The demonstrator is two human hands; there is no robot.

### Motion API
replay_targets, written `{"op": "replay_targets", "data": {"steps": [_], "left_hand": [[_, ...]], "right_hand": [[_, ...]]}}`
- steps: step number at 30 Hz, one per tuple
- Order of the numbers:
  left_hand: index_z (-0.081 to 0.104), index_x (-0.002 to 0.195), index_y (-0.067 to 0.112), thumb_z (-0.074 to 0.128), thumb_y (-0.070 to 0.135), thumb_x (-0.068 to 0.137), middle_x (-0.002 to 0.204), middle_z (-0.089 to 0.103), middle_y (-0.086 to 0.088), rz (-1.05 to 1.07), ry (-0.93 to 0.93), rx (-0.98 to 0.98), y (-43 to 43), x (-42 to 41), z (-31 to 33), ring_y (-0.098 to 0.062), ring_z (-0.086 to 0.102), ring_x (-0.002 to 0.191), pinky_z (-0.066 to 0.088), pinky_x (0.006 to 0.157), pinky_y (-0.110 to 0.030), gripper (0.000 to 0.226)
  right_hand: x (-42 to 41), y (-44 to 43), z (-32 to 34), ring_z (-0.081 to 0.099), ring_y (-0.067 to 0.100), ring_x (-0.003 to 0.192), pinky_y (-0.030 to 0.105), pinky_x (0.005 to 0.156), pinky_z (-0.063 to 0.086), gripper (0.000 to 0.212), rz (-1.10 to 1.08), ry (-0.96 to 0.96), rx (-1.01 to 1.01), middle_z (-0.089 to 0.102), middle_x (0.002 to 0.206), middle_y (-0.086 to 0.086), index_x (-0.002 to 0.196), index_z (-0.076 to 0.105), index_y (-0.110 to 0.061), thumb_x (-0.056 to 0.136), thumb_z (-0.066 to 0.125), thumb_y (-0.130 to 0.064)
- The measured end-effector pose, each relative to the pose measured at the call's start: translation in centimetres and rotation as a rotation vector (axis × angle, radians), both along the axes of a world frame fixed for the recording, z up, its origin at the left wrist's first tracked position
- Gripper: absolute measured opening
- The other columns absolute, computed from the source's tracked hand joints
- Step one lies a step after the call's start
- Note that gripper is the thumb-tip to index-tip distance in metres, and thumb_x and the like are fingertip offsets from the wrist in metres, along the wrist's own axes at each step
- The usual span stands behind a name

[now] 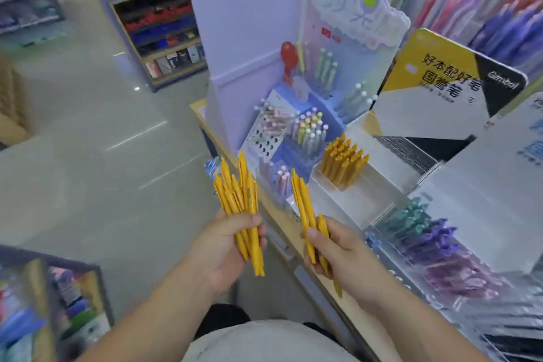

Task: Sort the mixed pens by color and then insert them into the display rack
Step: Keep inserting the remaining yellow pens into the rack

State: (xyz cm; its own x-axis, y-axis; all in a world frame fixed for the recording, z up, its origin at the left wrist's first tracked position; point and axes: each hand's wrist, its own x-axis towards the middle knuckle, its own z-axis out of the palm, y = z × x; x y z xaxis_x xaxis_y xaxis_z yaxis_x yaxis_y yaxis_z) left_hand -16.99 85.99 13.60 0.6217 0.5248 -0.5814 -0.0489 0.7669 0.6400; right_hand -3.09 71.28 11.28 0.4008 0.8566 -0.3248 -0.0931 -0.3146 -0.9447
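Yellow pens are sitting in both our hands, lower middle of the frame: we're clutching most of them in the left hand and pinching a smaller bunch in the right hand. More yellows are standing in the display rack, just right of centre. We're guessing they're handling light, stiff and kinda slick, so we're thinking mid-barrel is the place to grab, feeding them in one at a time so nothing's fanning out or slipping.
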Motion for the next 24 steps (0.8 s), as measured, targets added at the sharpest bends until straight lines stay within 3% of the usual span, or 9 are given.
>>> {"op": "replay_targets", "data": {"steps": [3, 7, 12, 16, 21, 24], "left_hand": [[0.056, 0.096, 0.010, 0.062, -0.009, 0.055, 0.068, 0.060, -0.003, -0.156, -0.071, -0.031, 2.6, 4.6, 0.1, -0.016, 0.056, 0.052, 0.051, 0.051, -0.030, 0.045], [0.056, 0.082, 0.013, 0.053, -0.005, 0.056, 0.068, 0.053, -0.004, -0.404, -0.198, -0.166, 5.5, 9.6, 0.7, -0.016, 0.049, 0.054, 0.049, 0.056, -0.032, 0.031], [0.053, 0.087, 0.014, 0.065, 0.000, 0.041, 0.066, 0.050, -0.005, -0.697, -0.193, -0.230, 9.4, 14.1, 1.6, -0.017, 0.047, 0.051, 0.049, 0.054, -0.032, 0.050], [0.053, 0.083, 0.011, 0.071, 0.002, 0.044, 0.063, 0.048, -0.006, -0.881, -0.116, -0.235, 11.6, 16.7, 1.4, -0.022, 0.044, 0.061, 0.050, 0.049, -0.031, 0.044], [0.060, 0.096, 0.002, 0.068, -0.004, 0.060, 0.063, 0.055, -0.009, -0.966, -0.044, -0.201, 11.1, 18.3, 1.6, -0.019, 0.052, 0.056, 0.050, 0.048, -0.029, 0.037], [0.064, 0.091, 0.001, 0.064, 0.006, 0.065, 0.059, 0.054, -0.010, -0.962, -0.036, -0.180, 10.5, 18.8, 1.7, -0.023, 0.054, 0.058, 0.052, 0.047, -0.030, 0.027]], "right_hand": [[1.6, 0.9, 0.8, 0.050, 0.019, 0.055, 0.019, 0.051, 0.038, 0.042, -0.142, 0.034, 0.029, 0.063, 0.068, 0.010, 0.090, 0.051, 0.005, 0.093, 0.053, -0.036], [3.0, 2.5, 2.2, 0.050, 0.016, 0.056, 0.018, 0.053, 0.039, 0.034, -0.312, 0.047, 0.031, 0.061, 0.069, 0.011, 0.096, 0.053, 0.004, 0.101, 0.054, -0.029], [2.8, 5.0, 4.0, 0.049, 0.019, 0.058, 0.025, 0.054, 0.035, 0.027, -0.595, 0.151, 0.044, 0.063, 0.072, 0.009, 0.092, 0.061, -0.014, 0.089, 0.057, -0.041], [2.0, 6.7, 4.3, 0.049, 0.018, 0.058, 0.024, 0.053, 0.035, 0.020, -0.711, 0.120, 0.043, 0.062, 0.071, 0.010, 0.089, 0.063, -0.019, 0.094, 0.059, -0.038], [0.9, 8.5, 5.1, 0.046, 0.013, 0.054, 0.018, 0.052, 0.038, 0.018, -0.783, 0.120, 0.077, 0.061, 0.069, 0.003, 0.082, 0.068, -0.031, 0.096, 0.058, -0.034], [0.9, 9.1, 5.2, 0.045, 0.012, 0.055, 0.018, 0.052, 0.038, 0.017, -0.808, 0.109, 0.065, 0.060, 0.070, 0.002, 0.093, 0.071, -0.027, 0.099, 0.056, -0.029]]}}
